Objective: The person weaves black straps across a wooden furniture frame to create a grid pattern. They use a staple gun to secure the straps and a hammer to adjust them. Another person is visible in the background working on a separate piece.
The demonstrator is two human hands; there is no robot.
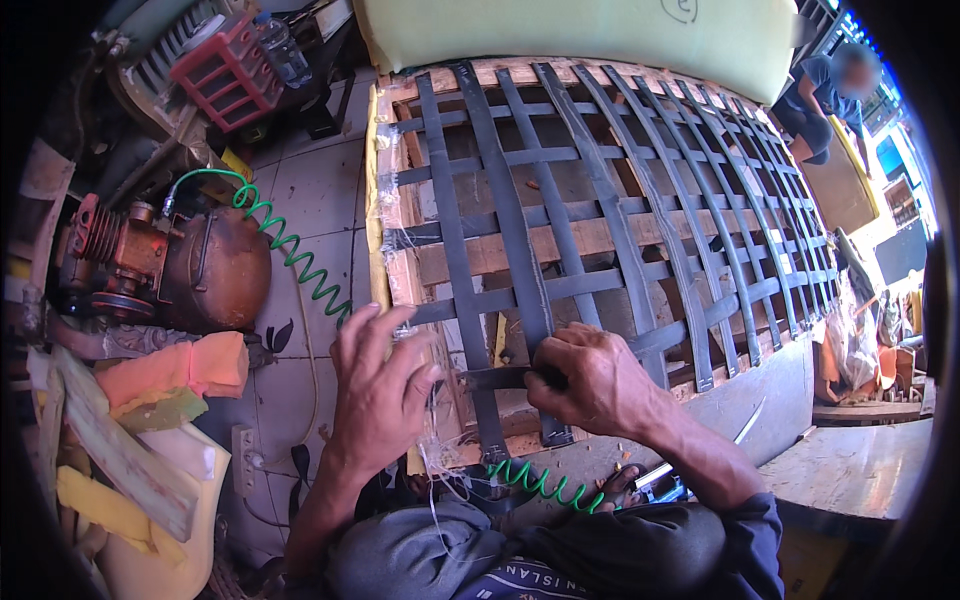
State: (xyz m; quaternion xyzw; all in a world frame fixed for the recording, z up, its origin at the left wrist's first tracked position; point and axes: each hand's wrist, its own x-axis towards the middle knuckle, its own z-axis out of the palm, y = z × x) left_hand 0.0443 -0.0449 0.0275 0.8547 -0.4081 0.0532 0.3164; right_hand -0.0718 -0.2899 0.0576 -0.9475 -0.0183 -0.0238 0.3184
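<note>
A wooden seat frame (480,250) lies before me, crossed by a woven lattice of black webbing straps (620,215). Closed around a loose black webbing strap (498,379) near the frame's front left corner is my right hand (595,380). That strap runs left from my fist, over another strap, toward the frame's left rail. My left hand (380,375) is at this rail with its fingers spread, and I see nothing in it. Frayed whitish threads (440,460) hang at the corner below it. My right fingertips are partly hidden by the fist.
A rusty air compressor (215,265) stands left, with a coiled green hose (300,262) leading toward the frame and reappearing over my lap. Foam scraps (180,375) are piled lower left. A large foam block (590,40) borders the far side. Another person (825,95) bends at far right.
</note>
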